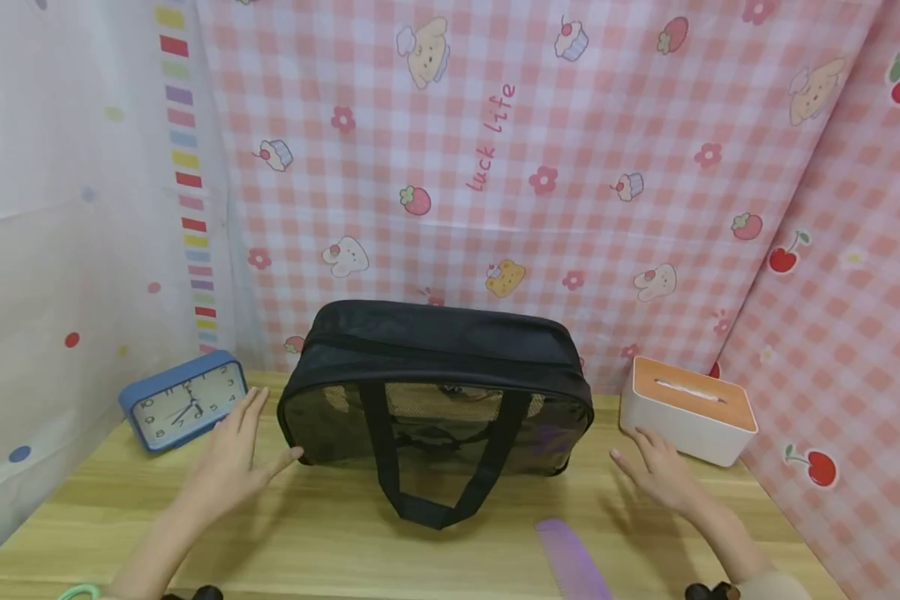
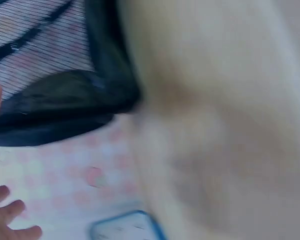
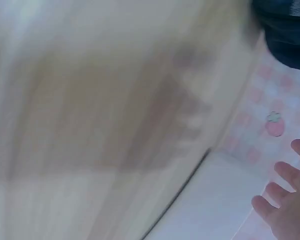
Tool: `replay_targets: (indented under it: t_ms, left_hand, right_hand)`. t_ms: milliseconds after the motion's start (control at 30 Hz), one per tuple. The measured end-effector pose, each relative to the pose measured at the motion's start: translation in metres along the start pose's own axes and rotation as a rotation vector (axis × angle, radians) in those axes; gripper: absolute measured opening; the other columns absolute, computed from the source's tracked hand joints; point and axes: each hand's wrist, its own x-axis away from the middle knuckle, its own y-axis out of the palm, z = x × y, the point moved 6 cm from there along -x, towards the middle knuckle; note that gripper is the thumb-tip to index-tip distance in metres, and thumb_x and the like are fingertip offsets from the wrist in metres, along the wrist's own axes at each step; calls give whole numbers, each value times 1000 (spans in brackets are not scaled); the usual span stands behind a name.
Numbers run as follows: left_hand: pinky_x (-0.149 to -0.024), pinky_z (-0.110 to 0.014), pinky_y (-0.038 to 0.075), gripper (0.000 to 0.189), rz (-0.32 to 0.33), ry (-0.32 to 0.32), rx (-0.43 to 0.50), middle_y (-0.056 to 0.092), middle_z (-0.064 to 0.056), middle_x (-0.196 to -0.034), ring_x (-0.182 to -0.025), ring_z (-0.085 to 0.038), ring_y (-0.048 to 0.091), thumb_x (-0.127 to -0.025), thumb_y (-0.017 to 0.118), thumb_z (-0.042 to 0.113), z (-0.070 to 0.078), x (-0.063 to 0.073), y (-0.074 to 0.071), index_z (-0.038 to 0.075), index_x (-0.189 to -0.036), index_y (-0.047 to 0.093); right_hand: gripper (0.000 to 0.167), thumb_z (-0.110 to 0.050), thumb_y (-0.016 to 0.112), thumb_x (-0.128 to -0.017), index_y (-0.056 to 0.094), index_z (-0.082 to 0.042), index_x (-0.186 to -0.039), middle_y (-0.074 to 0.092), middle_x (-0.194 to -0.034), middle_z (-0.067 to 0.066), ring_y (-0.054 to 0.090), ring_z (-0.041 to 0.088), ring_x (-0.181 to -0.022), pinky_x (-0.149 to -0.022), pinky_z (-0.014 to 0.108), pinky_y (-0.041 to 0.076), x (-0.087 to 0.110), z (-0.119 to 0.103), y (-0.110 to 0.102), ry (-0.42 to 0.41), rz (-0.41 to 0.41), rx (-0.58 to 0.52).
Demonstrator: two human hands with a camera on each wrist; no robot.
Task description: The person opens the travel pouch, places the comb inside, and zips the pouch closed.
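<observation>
Seeing a black bag (image 1: 435, 387) upright on the table (image 1: 307, 542), probably steady on a flat base, with its strap handle (image 1: 438, 515) flopped forward, likely from soft webbing. Got the left hand (image 1: 231, 457) beside it near the blue clock (image 1: 191, 408), the right hand (image 1: 663, 475) by the tissue box (image 1: 686, 412), both empty with fingers loosely spread, maybe set wide to give it room. Spotting a purple comb (image 1: 572, 560) in front.

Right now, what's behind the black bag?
Behind the bag hangs a pink checked cloth, printed with strawberries and animals. The bag covers part of its lower edge and the table just there, so anything lying there is hidden.
</observation>
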Motion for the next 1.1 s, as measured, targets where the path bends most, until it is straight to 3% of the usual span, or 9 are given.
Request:
replay_targets:
  t_ms: [133,233,333,433,533,667,867,1100]
  left_hand:
    - [-93,-62,34,86,170,83,81,32,-26,-139,-123,-47,34,-77,73,31,28,-10,-25,1,-142,25]
    - [-85,-54,42,66,323,176,92,44,-23,-123,-110,-39,45,-74,76,14,48,-16,-40,0,-129,42]
    - [-77,-42,47,43,440,242,99,49,-18,-106,-95,-31,52,-71,76,3,63,-20,-48,-1,-108,54]
    - [-70,-33,47,30,512,257,110,51,-14,-97,-86,-25,56,-70,76,-2,70,-20,-49,2,-95,59]
    - [-67,-29,46,28,554,254,116,52,-12,-92,-82,-22,57,-68,77,-3,71,-18,-48,3,-90,61]
    - [-64,-27,46,27,572,258,113,53,-11,-90,-80,-21,57,-68,77,-1,71,-16,-45,4,-89,62]
    - [-59,-31,47,26,575,250,117,53,-10,-87,-78,-20,56,-68,77,-1,70,-15,-40,4,-89,62]
    - [-54,-24,41,27,592,240,121,51,-8,-83,-71,-15,52,-66,77,-3,70,-17,-42,2,-89,63]
  right_hand:
    - [52,-33,38,-99,44,10,-129,43,-129,34,38,52,-119,-93,62,35,-16,-12,-3,44,-60,-166]
    - [59,-38,31,-100,38,10,-132,42,-131,33,39,49,-121,-95,58,38,-30,-21,1,116,-126,-306]
    - [63,-42,28,-100,35,11,-134,42,-132,33,41,46,-121,-96,51,41,-40,-26,8,199,-167,-448]
    - [62,-41,30,-99,38,10,-132,46,-129,29,48,40,-117,-95,44,45,-44,-28,17,269,-184,-594]
    - [56,-37,32,-99,45,10,-127,55,-117,21,58,26,-104,-92,39,48,-46,-29,26,309,-185,-703]
    - [46,-30,33,-99,52,8,-116,61,-93,0,59,6,-82,-84,32,51,-47,-28,34,347,-177,-828]
    - [30,-18,34,-97,60,-9,-84,56,-70,-8,56,5,-68,-73,24,50,-42,-25,34,366,-166,-926]
    - [29,-14,31,-94,48,-10,-72,51,-70,-4,52,6,-65,-68,23,48,-41,-26,13,297,-96,-870]
